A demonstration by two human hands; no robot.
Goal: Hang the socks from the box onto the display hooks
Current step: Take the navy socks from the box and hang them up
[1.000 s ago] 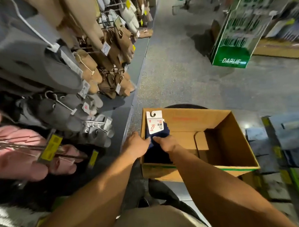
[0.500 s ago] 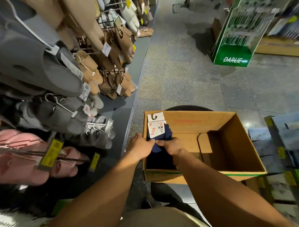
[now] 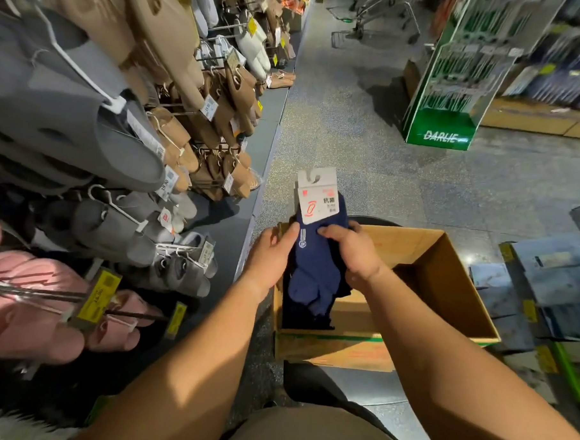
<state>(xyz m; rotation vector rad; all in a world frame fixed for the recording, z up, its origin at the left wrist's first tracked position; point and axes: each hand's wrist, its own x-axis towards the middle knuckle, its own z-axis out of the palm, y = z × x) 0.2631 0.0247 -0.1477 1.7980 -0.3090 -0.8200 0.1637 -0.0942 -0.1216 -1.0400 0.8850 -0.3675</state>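
While both hands hold one pair above the carton, entries as follows:

Stage: pair of navy socks (image 3: 314, 265) is lifted clear of the cardboard box (image 3: 450, 279), not yet on any hook; judged early in the hang step for this pair

Done so far: no socks visible on any hook in this view; count of pairs already hung cannot be told

Left to do: carry this pair to a free hook and thread the card's cut-out over it; more dark fabric lies in the box's near-left corner under the held pair, so likely further pairs remain

Left hand (image 3: 272, 254): fingers curled, thumb pressed on the front of the sock just below the card, gripping the left edge

Right hand (image 3: 353, 250): fingers curled round the right edge of the same pair, thumb on the front; it holds nothing else

Sock location: between the two hands, over the box's far-left corner, lower part hanging down into the box opening

Long axis: runs near-to-far in the head view, roughly upright in the hands, tilted slightly

Pointing: header card (image 3: 317, 195) with its hook slot at the far, upper end; toes toward the person and down

Card face: printed side toward the camera

Hook candidate: bare display hook (image 3: 36, 290) with yellow price tag (image 3: 97, 296) at left, among pink slippers (image 3: 30, 314); whether it is meant for socks cannot be told

Surroundings: grey slippers (image 3: 62, 130) and brown slippers (image 3: 211, 130) fill the rack at left; green Darlie stand (image 3: 441, 136) across the aisle
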